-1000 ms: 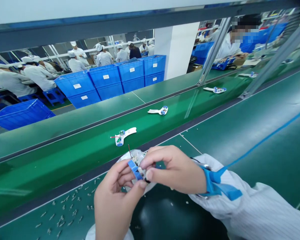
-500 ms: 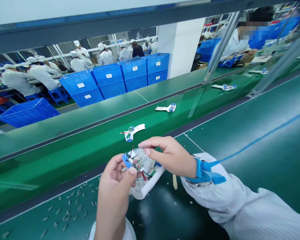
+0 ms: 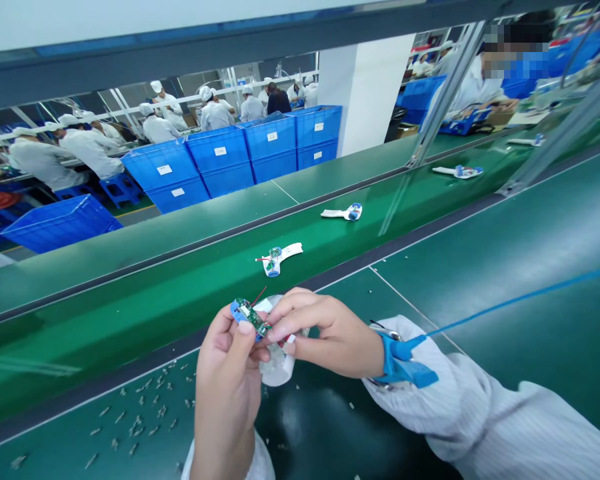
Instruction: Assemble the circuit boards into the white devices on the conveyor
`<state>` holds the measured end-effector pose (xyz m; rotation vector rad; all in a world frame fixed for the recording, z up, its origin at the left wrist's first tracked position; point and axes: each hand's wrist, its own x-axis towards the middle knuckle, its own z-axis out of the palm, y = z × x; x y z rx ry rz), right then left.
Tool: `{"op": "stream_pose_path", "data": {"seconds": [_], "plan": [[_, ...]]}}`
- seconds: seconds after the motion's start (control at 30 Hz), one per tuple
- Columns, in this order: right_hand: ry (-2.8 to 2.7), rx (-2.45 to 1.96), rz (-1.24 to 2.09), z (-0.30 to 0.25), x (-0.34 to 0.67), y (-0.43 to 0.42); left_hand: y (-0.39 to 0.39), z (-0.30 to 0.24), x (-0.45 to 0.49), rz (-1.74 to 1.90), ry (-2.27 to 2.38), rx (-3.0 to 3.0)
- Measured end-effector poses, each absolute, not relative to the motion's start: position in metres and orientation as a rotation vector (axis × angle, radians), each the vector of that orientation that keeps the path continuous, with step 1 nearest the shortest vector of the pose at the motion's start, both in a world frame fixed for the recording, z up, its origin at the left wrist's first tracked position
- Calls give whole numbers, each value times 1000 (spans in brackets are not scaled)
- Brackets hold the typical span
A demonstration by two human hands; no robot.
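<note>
A small green circuit board (image 3: 250,316) in a blue frame is pinched in my left hand (image 3: 230,363), thumb on its near edge. My right hand (image 3: 325,333) reaches in from the right, fingers bent together at the board's lower end. A bit of red wire shows by those fingers; what they grip is mostly hidden. A thin red lead sticks up behind the board. Under and behind both hands stands a clear plastic container (image 3: 279,371), largely covered by the fingers. A blue wrist strap (image 3: 407,360) with a cord circles my right wrist.
Several white handle-shaped housings (image 3: 283,259) with blue parts lie along the green belt (image 3: 145,307) beyond my hands. Small metal pieces (image 3: 137,427) are scattered at left. Metal posts (image 3: 447,93) stand at right. Farther off are blue bins (image 3: 220,163) and people in white.
My right hand has come down and left from above the container to the board's end. The board is turned to show its green face. Belt housings have shifted right.
</note>
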<state>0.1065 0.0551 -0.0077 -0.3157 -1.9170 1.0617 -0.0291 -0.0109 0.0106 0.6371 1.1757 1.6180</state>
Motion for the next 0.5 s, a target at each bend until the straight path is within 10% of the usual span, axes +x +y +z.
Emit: {"op": "stream_pose_path", "data": {"seconds": [0.5], "plan": [[-1629,-402,1524,-15,111,52,-20,13,-23,1616,1283,662]]}}
